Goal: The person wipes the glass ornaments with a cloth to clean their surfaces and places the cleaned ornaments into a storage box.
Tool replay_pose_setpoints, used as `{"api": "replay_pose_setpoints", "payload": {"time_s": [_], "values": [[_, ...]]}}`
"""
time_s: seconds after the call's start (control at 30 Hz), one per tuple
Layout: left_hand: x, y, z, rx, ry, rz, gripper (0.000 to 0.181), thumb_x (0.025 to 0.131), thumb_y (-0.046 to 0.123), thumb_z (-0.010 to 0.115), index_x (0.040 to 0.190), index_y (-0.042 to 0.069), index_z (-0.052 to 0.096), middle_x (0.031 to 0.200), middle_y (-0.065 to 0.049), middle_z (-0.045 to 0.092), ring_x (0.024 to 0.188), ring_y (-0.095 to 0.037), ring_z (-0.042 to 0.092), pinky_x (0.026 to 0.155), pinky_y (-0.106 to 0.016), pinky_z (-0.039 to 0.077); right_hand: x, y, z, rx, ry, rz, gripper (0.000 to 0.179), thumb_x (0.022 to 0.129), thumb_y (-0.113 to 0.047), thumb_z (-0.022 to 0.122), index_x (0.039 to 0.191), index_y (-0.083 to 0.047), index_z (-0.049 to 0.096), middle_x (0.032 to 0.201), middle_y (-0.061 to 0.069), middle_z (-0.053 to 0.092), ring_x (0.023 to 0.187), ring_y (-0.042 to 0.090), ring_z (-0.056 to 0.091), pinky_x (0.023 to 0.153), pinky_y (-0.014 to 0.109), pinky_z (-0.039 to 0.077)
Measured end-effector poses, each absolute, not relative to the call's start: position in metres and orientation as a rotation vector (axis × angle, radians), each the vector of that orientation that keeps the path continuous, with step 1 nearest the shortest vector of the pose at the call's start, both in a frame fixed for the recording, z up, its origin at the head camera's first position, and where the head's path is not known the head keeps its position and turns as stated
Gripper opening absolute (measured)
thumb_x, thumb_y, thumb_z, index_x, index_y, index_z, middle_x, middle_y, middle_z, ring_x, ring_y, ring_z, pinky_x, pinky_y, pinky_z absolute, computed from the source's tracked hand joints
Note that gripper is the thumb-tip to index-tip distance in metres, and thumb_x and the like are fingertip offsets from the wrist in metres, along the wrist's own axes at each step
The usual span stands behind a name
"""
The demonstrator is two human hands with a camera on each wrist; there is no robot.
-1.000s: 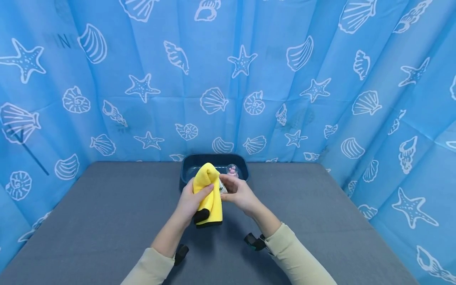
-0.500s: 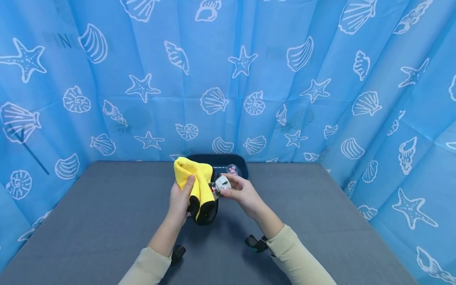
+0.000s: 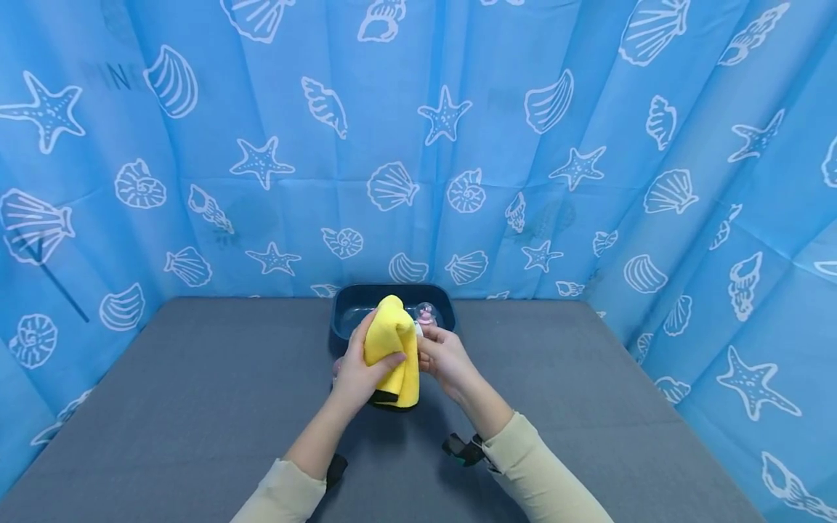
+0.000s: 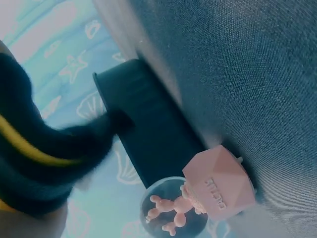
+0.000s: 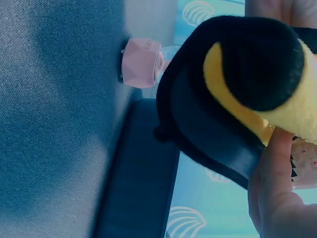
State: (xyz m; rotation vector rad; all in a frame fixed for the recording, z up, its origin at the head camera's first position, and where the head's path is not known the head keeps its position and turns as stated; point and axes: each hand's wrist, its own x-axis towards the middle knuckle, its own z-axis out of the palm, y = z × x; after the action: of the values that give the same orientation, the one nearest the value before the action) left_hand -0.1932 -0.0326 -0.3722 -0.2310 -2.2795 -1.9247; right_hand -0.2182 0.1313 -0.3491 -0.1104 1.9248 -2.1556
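A yellow cloth with black edging is gripped in my left hand, thumb across its front. The cloth is folded over a small snow globe whose dome is hidden inside it. My right hand pinches the globe's white base, which has dark tree shapes on it, at the right side of the cloth. In the left wrist view, a second globe with a faceted pink base and a pink balloon-dog figure stands on the table; my left hand mostly hides it in the head view.
Behind my hands, a dark blue tray stands at the table's back edge. Another clear globe with a pink figure is in its right end. A blue shell-print curtain hangs behind the grey table.
My left hand swung the cloth left, uncovering the snow globe's dome and base, then brought it back right over the globe. My right hand stayed at the base.
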Motion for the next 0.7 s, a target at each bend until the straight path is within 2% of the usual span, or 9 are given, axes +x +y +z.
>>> {"api": "replay_pose_setpoints", "payload": {"time_s": [0.17, 0.43, 0.57, 0.7], "values": [[-0.194, -0.031, -0.374, -0.179, -2.260, -1.933, 0.073, 0.086, 0.014, 0.075, 0.148, 0.020, 0.037, 0.128, -0.013, 0.051, 0.110, -0.032, 0.047, 0.093, -0.055, 0.041, -0.218, 0.132, -0.349, -0.093, 1.897, -2.171, 0.037, 0.099, -0.015, 0.055, 0.124, 0.012, 0.051, 0.095, 0.007, 0.063, 0.075, 0.010, 0.065, 0.073, 0.025, 0.055], [-0.197, -0.035, -0.379, -0.190, -2.190, -1.993, 0.071, 0.084, -0.002, 0.072, 0.147, 0.013, 0.042, 0.134, -0.016, 0.050, 0.110, -0.035, 0.051, 0.093, -0.053, 0.046, -0.220, 0.137, -0.350, -0.094, 1.826, -2.211, 0.038, 0.101, -0.027, 0.053, 0.115, 0.008, 0.056, 0.089, 0.004, 0.064, 0.073, 0.013, 0.065, 0.072, 0.026, 0.055], [-0.199, -0.039, -0.381, -0.110, -2.124, -2.042, 0.062, 0.086, 0.000, 0.071, 0.142, 0.005, 0.046, 0.131, -0.019, 0.052, 0.111, -0.035, 0.052, 0.095, -0.052, 0.046, -0.222, 0.141, -0.348, -0.099, 1.741, -2.265, 0.030, 0.102, -0.026, 0.052, 0.110, 0.002, 0.056, 0.085, 0.004, 0.066, 0.073, 0.012, 0.066, 0.070, 0.025, 0.056], [-0.201, -0.044, -0.381, 0.001, -2.074, -2.210, 0.056, 0.091, 0.011, 0.070, 0.139, 0.002, 0.043, 0.123, -0.018, 0.053, 0.105, -0.029, 0.056, 0.091, -0.043, 0.049, -0.224, 0.145, -0.345, -0.105, 1.806, -2.279, 0.032, 0.101, -0.023, 0.053, 0.116, 0.004, 0.054, 0.087, 0.003, 0.066, 0.075, 0.012, 0.065, 0.072, 0.026, 0.055]]}}
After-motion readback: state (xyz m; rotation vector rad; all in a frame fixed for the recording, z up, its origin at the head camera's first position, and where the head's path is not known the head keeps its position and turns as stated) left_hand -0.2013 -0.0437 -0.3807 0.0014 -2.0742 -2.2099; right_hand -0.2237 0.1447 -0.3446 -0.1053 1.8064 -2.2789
